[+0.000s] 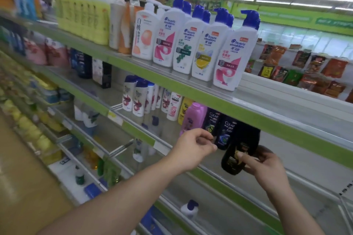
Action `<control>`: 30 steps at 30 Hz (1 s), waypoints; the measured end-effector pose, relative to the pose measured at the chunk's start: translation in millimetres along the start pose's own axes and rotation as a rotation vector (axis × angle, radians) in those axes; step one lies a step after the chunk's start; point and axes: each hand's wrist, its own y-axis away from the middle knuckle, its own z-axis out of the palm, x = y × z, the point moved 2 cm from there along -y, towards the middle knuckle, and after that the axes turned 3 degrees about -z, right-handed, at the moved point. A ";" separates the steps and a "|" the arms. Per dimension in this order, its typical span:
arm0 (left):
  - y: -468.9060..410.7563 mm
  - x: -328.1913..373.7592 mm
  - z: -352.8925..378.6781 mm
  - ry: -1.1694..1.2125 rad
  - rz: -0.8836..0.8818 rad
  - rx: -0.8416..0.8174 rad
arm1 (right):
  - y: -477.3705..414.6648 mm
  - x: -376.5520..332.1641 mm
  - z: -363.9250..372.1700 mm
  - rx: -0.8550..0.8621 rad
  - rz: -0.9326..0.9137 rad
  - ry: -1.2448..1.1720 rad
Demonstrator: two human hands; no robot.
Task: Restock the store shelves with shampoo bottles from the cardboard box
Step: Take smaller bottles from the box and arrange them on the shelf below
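My right hand (265, 166) grips a black shampoo bottle (241, 149) by its lower end, holding it tilted at the front of the second shelf (219, 173). The bottle's top reaches under the green edge of the top shelf (191, 91), beside two dark Clear bottles (225, 131). My left hand (194, 147) hovers left of them with fingers curled and thumb near the forefinger; nothing shows in it. A pink bottle (193, 116) stands just behind it. The cardboard box is out of sight.
White pump bottles (233, 51) with blue tops line the top shelf. Smaller white bottles (137, 97) stand further left on the second shelf. Right of the black bottle the second shelf is bare (305, 158). Lower shelves hold scattered bottles (189, 210). Snack packets (305, 70) lie beyond.
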 end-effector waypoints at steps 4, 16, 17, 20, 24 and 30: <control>2.9 -6.2 -7.0 0.000 -0.009 0.029 | -10.0 5.4 1.9 0.051 -0.007 0.021; 3.7 -14.8 -13.6 0.012 0.013 0.069 | -27.8 32.9 8.9 0.111 0.038 0.086; 3.9 -15.2 -13.4 0.011 0.011 0.068 | -27.9 35.0 9.1 0.110 0.042 0.092; 2.4 -18.1 -13.3 0.017 0.007 0.072 | -25.9 37.0 10.2 0.109 0.043 0.116; 0.6 -22.1 -12.4 0.036 0.011 0.072 | -25.4 39.0 10.4 0.106 0.035 0.125; -0.6 -24.0 -7.7 0.036 -0.017 0.067 | -28.8 44.5 11.1 0.128 0.023 0.172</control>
